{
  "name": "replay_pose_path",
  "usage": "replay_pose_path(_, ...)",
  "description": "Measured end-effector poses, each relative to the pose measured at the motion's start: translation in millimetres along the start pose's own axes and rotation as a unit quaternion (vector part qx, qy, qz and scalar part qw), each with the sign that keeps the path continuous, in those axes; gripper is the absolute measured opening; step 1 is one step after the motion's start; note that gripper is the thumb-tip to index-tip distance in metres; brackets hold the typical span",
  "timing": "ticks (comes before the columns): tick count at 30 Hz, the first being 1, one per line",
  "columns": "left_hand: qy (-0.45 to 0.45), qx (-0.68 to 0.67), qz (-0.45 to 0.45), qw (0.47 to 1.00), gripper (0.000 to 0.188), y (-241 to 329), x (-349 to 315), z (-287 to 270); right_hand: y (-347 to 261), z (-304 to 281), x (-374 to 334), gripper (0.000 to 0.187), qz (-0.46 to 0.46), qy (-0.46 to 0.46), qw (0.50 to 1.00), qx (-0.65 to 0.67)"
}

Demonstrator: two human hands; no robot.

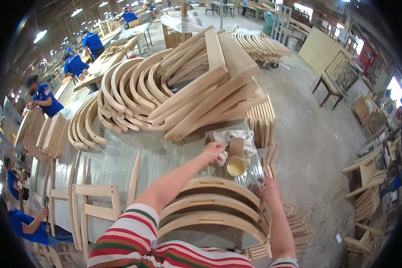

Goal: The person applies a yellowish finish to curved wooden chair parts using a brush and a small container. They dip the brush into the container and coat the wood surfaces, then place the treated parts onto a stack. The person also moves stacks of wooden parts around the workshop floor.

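Note:
My left hand (213,152) is over the table beside a white cloth (245,138), fingers pinched together; what they hold, if anything, is too small to make out. Just right of it stands an uncovered round can (236,167) with pale yellow contents, and a brown strip (235,146) lies behind the can. My right hand (269,190) is by the table's right edge, near the end of a curved wooden rail (223,182); its fingers look slightly apart, with nothing visible in them. Three such arched rails with slots lie in front of me, partly hidden by my sleeves.
A large pile of curved wooden parts (134,85) and stacked frames (205,85) fills the table's far side. A wooden chair frame (96,201) stands at left. Slatted parts (261,120) line the right edge. Several people in blue shirts (92,41) work beyond the table.

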State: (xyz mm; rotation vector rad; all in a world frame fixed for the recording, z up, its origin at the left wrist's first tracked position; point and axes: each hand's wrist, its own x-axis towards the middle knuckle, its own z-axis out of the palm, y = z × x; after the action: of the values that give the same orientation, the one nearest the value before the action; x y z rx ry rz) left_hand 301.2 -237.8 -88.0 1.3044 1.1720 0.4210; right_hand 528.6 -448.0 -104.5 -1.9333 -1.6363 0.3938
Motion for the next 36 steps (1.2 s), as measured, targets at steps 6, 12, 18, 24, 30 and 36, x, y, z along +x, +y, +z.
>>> replay_pose_path(6,0.012,-0.030,-0.003,0.999,0.028,4,35,31,16,13,7,0.020,0.022,-0.120,0.992,0.042)
replay_pose_path(12,-0.013,-0.018,0.010,1.000,0.027,5,39,34,5,-2,-2,0.020,0.008,-0.059,0.988,0.145)
replay_pose_path(18,-0.031,0.085,0.104,0.991,0.029,-11,31,51,1,-45,-36,0.027,0.087,0.193,0.927,0.308)
replay_pose_path(24,-0.052,-0.127,0.022,0.990,0.029,10,-2,54,-8,-105,-77,0.024,0.032,0.254,0.869,0.423)
replay_pose_path(30,-0.137,-0.459,0.032,0.878,0.034,35,-109,-3,-41,-134,-99,0.015,-0.010,0.290,0.883,0.368)
replay_pose_path(36,-0.154,-0.509,-0.080,0.843,0.042,-38,-258,-6,-118,-121,-98,0.015,-0.079,0.232,0.887,0.391)
